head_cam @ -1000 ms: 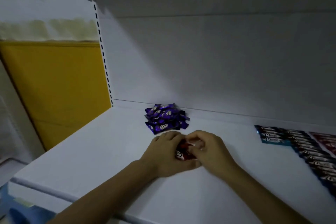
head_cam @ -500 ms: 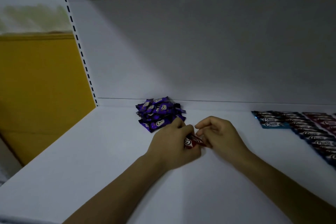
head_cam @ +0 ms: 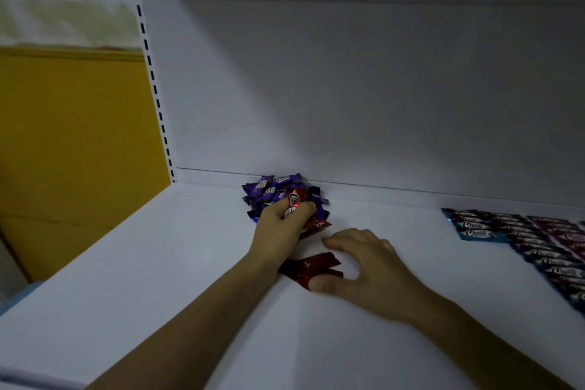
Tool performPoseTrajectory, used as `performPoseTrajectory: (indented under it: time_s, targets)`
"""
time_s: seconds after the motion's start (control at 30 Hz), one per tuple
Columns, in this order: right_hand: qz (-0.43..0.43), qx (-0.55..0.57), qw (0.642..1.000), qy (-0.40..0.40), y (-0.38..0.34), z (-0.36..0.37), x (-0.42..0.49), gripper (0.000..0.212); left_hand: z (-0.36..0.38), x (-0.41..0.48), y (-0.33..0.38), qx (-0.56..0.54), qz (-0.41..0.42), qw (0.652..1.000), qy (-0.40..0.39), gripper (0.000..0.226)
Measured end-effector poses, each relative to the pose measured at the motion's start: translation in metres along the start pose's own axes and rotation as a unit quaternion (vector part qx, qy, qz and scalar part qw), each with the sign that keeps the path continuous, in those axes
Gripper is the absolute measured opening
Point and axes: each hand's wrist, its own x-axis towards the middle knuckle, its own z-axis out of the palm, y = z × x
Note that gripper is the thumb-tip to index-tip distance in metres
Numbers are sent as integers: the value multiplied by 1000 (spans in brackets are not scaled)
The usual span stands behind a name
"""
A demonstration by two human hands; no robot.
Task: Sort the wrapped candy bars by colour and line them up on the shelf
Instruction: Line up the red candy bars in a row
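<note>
A heap of purple wrapped bars (head_cam: 269,191) lies on the white shelf (head_cam: 158,279) against the back wall. My left hand (head_cam: 281,223) grips a bunch of red wrapped bars (head_cam: 297,199) just in front of that heap. More red bars (head_cam: 311,266) lie flat on the shelf nearer to me. My right hand (head_cam: 364,266) rests over them, its thumb on their near edge and its fingers arched above. At the right, blue bars (head_cam: 474,228) and dark red bars (head_cam: 557,228) lie in neat rows.
The shelf's white back wall (head_cam: 348,89) rises behind the heap. A slotted upright (head_cam: 152,73) marks the shelf's left end, with a yellow wall (head_cam: 72,152) beyond it. The shelf's front edge (head_cam: 38,380) runs along the lower left.
My hands have come apart. The left hand has carried a bunch of red bars back toward the purple heap. The right hand has come nearer with some red bars flat beneath it.
</note>
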Motion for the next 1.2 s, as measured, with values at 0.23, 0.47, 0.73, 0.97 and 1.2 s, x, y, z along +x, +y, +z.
performPoseTrajectory:
  time_s: [0.23, 0.47, 0.73, 0.97, 1.2]
  targets:
    - [-90, -102, 989, 64, -13, 9, 3, 36, 1, 2, -1, -58, 0, 998, 19, 40]
    - [-24, -58, 995, 75, 4, -2, -1, 10, 7, 4, 12, -166, -101, 981, 25, 24]
    - [185, 461, 852, 163, 28, -34, 11, 8, 59, 20, 30, -295, -230, 927, -32, 17]
    - [167, 477, 823, 260, 31, -40, 11, 7, 113, 19, 12, -359, -223, 900, -104, 32]
    - [107, 163, 953, 234, 26, -26, 15, 15, 113, 18, 2, -341, -213, 909, -111, 53]
